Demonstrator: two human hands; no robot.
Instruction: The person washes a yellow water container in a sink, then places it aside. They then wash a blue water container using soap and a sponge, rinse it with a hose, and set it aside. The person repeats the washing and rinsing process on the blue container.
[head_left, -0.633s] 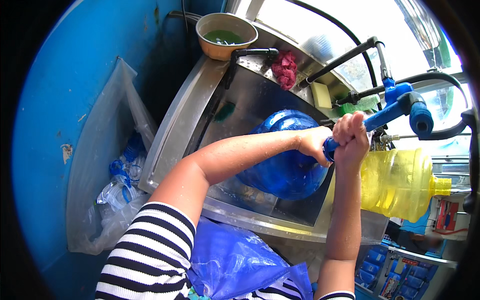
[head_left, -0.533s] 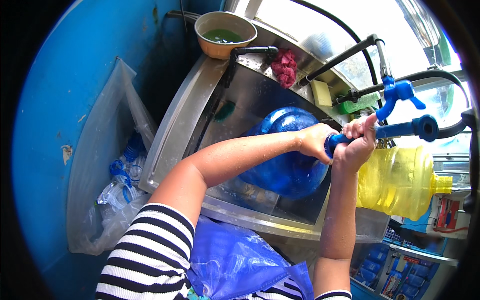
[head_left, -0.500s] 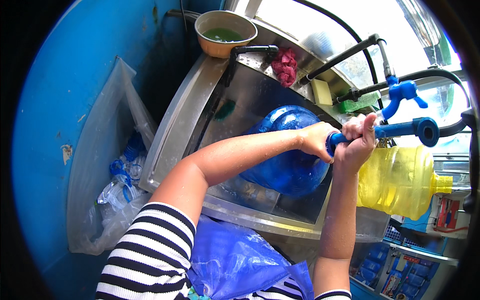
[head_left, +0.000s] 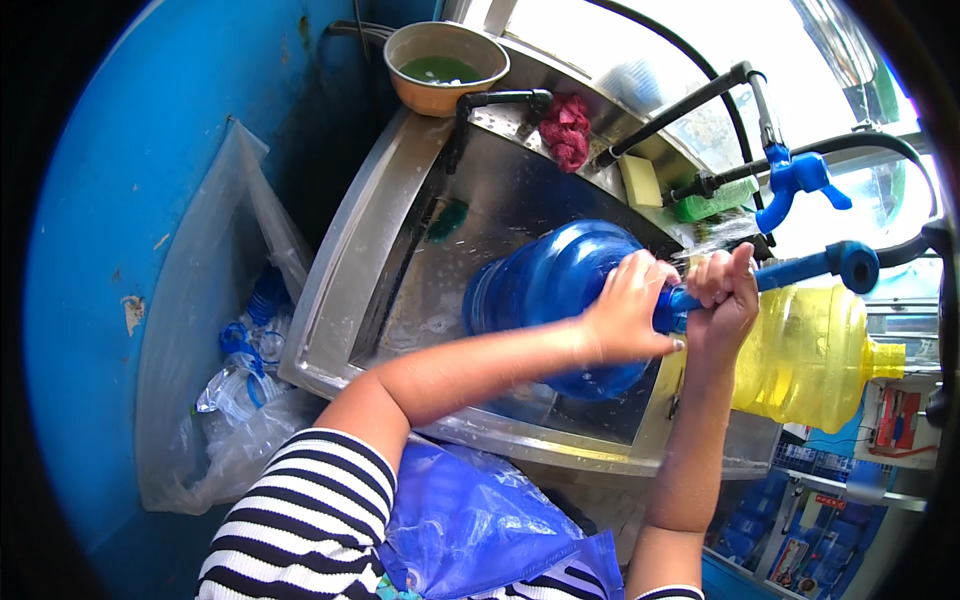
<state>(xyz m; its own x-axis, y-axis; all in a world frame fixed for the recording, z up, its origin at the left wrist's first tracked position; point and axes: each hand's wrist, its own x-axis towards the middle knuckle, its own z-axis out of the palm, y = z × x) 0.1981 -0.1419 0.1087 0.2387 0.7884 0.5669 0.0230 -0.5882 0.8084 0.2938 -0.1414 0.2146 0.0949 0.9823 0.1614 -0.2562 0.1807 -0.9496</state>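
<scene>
A large blue water jug [head_left: 560, 265] lies on its side in the steel sink [head_left: 420, 215], its mouth to the right. My left hand [head_left: 630, 315] is on the jug's neck, fingers spread round it and a little blurred. At the mouth, my right hand [head_left: 722, 300] has its fingers curled round a blue pipe [head_left: 800, 270], with one digit pointing up. The pipe lines up with the jug's mouth; how far it reaches inside is hidden by my hands. Water sprays just above my right hand, below the blue tap [head_left: 797, 185].
A bowl of green liquid [head_left: 440, 72], a dark red cloth [head_left: 566, 132], a yellow sponge [head_left: 640, 181] and a green bottle [head_left: 712, 203] line the sink's back edge. A yellow jug [head_left: 805, 355] lies at right. A clear plastic bag [head_left: 190, 400] hangs at left.
The jug has turned and shifted slightly in the sink. My left hand has moved over the top of its neck. Water spray now shows near the tap; my right hand stays on the pipe.
</scene>
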